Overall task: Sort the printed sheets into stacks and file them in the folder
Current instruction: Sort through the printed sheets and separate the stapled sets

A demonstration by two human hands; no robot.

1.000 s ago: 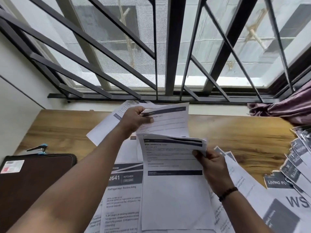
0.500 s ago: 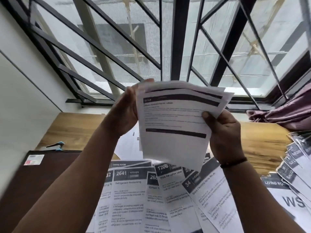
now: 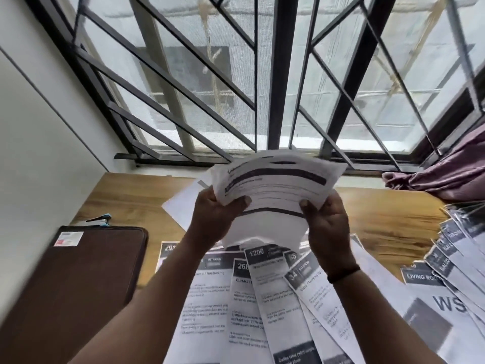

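**Bundle of printed sheets held aloft over a paper-strewn tabletop**

- Left hand (image 3: 212, 216): raised above the tabletop, fingers and thumb curled round the lower left edge of the held sheets, thumb on the printed face.
- Right hand (image 3: 326, 227): raised level with the left, gripping the lower right edge of the same bundle, thumb on the front; a dark band circles the wrist.
- Held sheets (image 3: 275, 187): several white pages with dark header bars, bowed between both hands, clear of the tabletop, in front of the window sill. Print blurred; not legible.
- Fanned sheets (image 3: 273, 292): overlapping pages lying on the tabletop under the forearms, headers reading "1206", "34" and "KITCHEN".
- Right-hand spread (image 3: 451, 258): more pages overlapping along the right edge, one header starting "LIVING RO", another showing large letters "WS".
- Loose sheet (image 3: 183, 203): plain white page lying on the tabletop behind the left hand.
- Folder (image 3: 86, 279): brown, closed, flat at the left of the tabletop, a small label on its upper left corner.
- Stapler (image 3: 98, 222): just behind the folder's far edge.
- Tabletop (image 3: 380, 219): wood grain.
- Window grille (image 3: 278, 74): dark metal bars.
- Curtain (image 3: 446, 177): mauve cloth bunched at the far right.
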